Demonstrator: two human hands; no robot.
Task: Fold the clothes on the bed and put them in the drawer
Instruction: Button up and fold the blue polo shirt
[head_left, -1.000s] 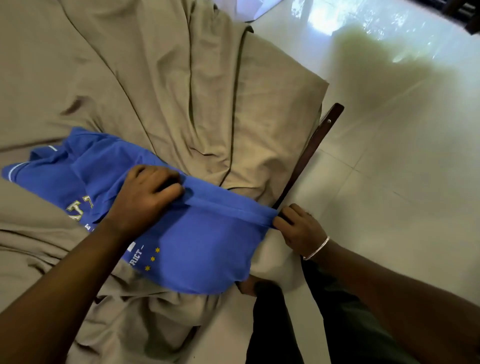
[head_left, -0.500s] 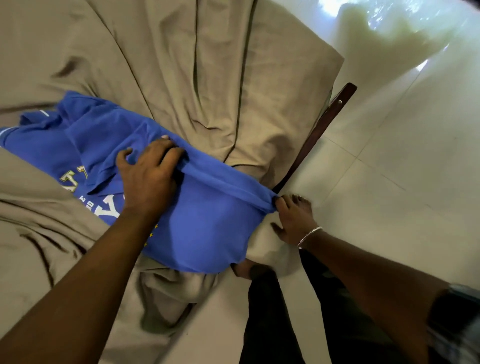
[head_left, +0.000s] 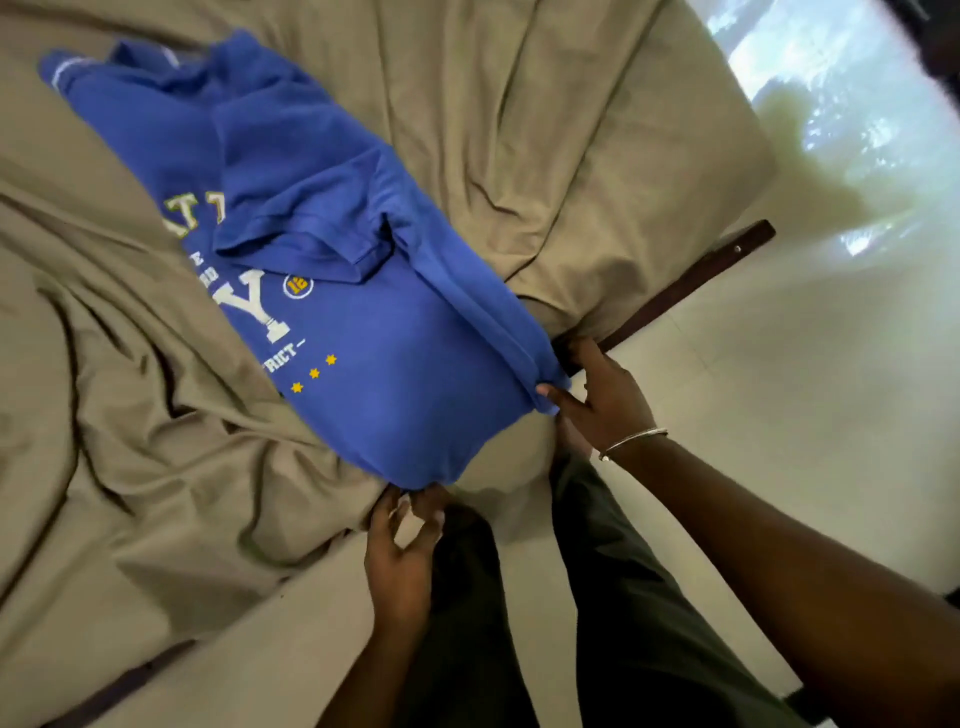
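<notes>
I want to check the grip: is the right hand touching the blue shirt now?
Touching. The head view shows the right hand pinching the near hem corner of the blue shirt.

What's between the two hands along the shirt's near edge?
Only the bottom hem of the blue T-shirt spans from left hand to right hand, over the tan bedsheet, in the head view.

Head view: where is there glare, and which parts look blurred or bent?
Head view: strong glare on the glossy pale floor at top right; motion blur softens the left hand at the blue printed T-shirt's hem; wide-angle distortion bends the dark wooden bed rail and the crumpled beige bedsheet.
</notes>
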